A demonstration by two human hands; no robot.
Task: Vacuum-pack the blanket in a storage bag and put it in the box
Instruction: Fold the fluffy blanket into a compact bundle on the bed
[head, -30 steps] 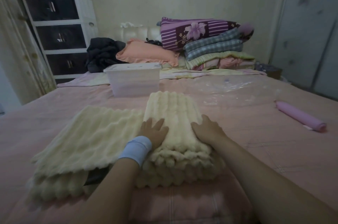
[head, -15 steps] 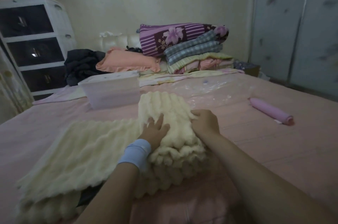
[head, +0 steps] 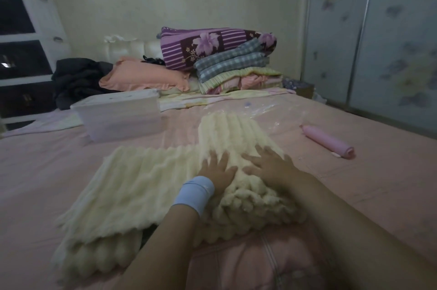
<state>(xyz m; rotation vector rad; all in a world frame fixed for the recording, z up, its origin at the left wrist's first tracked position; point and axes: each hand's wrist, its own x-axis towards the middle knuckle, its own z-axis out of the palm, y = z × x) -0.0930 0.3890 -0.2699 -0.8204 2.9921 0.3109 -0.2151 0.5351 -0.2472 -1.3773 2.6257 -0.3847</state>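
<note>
On the pink bed [head: 59,171], the cream ribbed blanket [head: 146,183] is lying partly folded — its thicker folded part running away from the person. Both hands are pressing flat on that folded part: the left hand [head: 218,169], with a pale blue wristband [head: 194,192], and the right hand [head: 269,165] are lying open with fingers spread, gripping nothing. Beyond, a lidded translucent box [head: 120,117] is sitting left of the blanket's far end — a clear storage bag [head: 267,112] and pink roll [head: 327,142] are lying to the right.

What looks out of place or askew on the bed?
Nothing stands out. Both hands, left and right, lie flat on the half-folded blanket; the box sits closed beyond it.
</note>
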